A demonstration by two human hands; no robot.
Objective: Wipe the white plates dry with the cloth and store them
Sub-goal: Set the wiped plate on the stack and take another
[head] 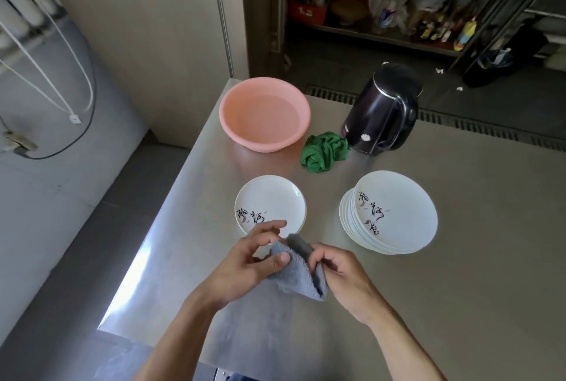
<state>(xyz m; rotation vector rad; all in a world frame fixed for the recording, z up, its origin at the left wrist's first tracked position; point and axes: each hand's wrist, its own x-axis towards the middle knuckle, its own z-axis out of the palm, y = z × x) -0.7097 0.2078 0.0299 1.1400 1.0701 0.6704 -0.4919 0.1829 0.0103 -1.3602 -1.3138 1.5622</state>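
Both grips tight on the grey cloth (298, 270) — left hand (245, 267), right hand (346, 276) — single plate (271, 204) partly hidden behind.

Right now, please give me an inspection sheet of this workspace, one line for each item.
Surface: steel table, bare at right.
Job's things: grey cloth; single white plate; stack of white plates.
Clutter: pink plastic basin, crumpled green rag, black kettle.
Grippers: left hand and right hand both hold the cloth.
Cables: white cords and a black cable on the left wall.
Surroundings: cluttered shelf, floor drain grate.
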